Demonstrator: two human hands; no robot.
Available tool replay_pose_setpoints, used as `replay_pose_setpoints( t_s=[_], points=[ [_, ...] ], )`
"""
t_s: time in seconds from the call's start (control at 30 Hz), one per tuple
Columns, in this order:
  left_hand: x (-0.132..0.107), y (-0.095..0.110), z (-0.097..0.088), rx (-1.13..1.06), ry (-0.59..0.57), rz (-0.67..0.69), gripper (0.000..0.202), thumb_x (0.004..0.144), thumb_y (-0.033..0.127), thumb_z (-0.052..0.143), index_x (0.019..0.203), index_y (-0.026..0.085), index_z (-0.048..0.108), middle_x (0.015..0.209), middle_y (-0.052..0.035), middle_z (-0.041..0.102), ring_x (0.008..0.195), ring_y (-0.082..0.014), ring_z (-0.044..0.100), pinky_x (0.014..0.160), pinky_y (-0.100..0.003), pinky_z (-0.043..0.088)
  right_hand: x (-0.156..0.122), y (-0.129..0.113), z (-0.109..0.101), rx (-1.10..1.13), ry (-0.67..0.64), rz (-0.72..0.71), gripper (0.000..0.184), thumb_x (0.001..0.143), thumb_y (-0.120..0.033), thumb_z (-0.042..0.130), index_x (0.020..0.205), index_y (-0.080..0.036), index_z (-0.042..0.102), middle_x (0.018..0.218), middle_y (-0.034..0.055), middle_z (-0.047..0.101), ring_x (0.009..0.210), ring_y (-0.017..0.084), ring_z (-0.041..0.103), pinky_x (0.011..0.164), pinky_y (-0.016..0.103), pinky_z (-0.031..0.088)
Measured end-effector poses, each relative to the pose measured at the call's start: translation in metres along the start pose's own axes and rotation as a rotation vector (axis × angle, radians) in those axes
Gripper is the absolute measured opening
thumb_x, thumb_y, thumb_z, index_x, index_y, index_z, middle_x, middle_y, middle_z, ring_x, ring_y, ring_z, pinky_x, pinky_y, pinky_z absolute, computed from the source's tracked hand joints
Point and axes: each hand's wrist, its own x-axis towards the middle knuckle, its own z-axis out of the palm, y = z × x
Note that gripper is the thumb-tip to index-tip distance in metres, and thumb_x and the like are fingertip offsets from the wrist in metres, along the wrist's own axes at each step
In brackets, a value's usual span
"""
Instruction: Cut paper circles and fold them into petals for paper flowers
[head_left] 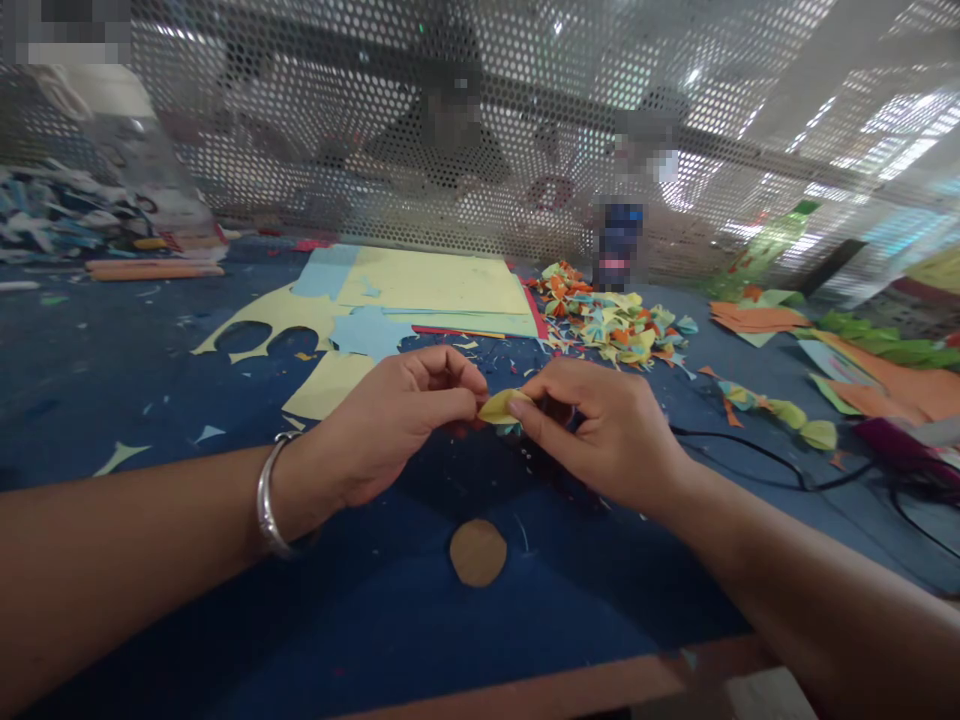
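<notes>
Between my two hands is a small folded piece of yellow paper (496,407). My left hand (409,415), with a silver bangle at the wrist, pinches its left end. Thumb and fingers of my right hand (600,415) close on its right side. A bit of light blue shows just under the yellow paper; whether it is joined to it I cannot tell. Nearer to me, a round brown disc (478,552) lies flat on the dark blue table (360,610).
Yellow sheets (435,280) and cut-out scraps (274,325) lie behind my hands. A heap of folded coloured paper pieces (619,320) sits behind my right hand. Black cable (750,440), orange paper (892,380) and a green bottle (772,245) are at right; a clear bottle (154,165) stands left. Perforated metal (300,130) bounds the back.
</notes>
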Motion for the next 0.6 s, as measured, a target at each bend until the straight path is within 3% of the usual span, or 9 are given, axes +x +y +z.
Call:
replay_pose_setpoints(
  t_s=[0.23, 0.6],
  points=[
    [-0.0018, 0.0003, 0.0012, -0.031, -0.003, -0.017, 0.006, 0.073, 0.020, 0.066, 0.078, 0.018, 0.063, 0.071, 0.0010, 0.066, 0.065, -0.0139, 0.064, 0.063, -0.027, 0.047, -0.0005, -0.0027, 0.0015, -0.021, 0.008, -0.008, 0.021, 0.095, -0.023, 0.061, 0.076, -0.017, 0.066, 0.068, -0.0002, 0.060, 0.060, 0.011, 0.054, 0.058, 0.024, 0.039],
    [-0.0031, -0.0024, -0.0030, 0.137, -0.050, 0.170, 0.017, 0.078, 0.027, 0.078, 0.083, 0.017, 0.065, 0.075, 0.0015, 0.066, 0.071, -0.0122, 0.061, 0.066, -0.025, 0.048, -0.0017, -0.0020, 0.0014, -0.016, -0.001, 0.003, 0.020, 0.094, -0.023, 0.062, 0.076, -0.017, 0.067, 0.068, -0.0005, 0.061, 0.060, 0.011, 0.054, 0.057, 0.023, 0.039]
  ],
)
